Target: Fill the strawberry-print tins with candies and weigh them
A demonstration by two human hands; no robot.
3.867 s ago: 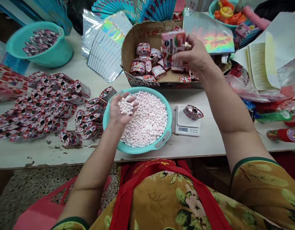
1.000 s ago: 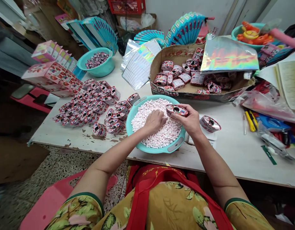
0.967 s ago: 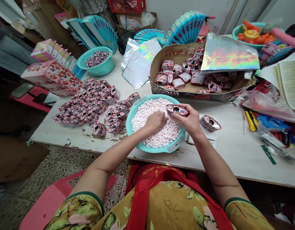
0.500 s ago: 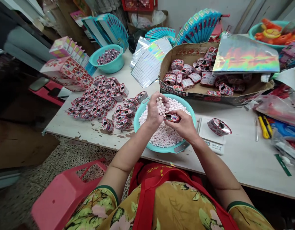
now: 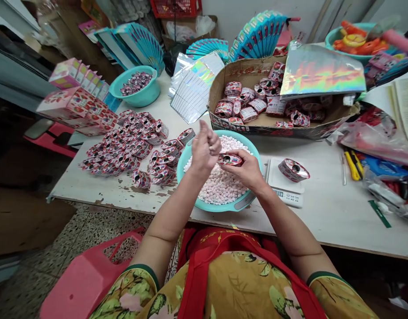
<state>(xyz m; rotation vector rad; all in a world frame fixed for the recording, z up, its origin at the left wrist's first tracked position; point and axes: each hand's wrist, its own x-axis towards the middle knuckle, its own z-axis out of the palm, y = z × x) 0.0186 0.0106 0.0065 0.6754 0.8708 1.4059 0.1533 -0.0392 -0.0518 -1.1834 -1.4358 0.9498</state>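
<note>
My right hand [image 5: 245, 170] grips a small red foil candy container [image 5: 229, 159] with a round hole on top, held over a teal bowl [image 5: 244, 203] full of small pink-white candies [image 5: 220, 186]. My left hand [image 5: 205, 148] is cupped and tipped against the container's hole; its fingers are curled, and what lies in them is hidden. Another like container [image 5: 293, 170] rests on a small white scale [image 5: 285, 188] to the right of the bowl.
Several foil containers [image 5: 124, 144] lie on the table at left, more in a cardboard box [image 5: 224, 122] behind the bowl. A second teal bowl [image 5: 136, 86], pink cartons [image 5: 73, 95], holographic sheets [image 5: 321, 71] and a pink stool [image 5: 84, 277] surround the spot.
My left hand scooped candies from the bowl, rose and tipped against the container in my right hand. The candies that showed in its fingers half a second ago are out of sight.
</note>
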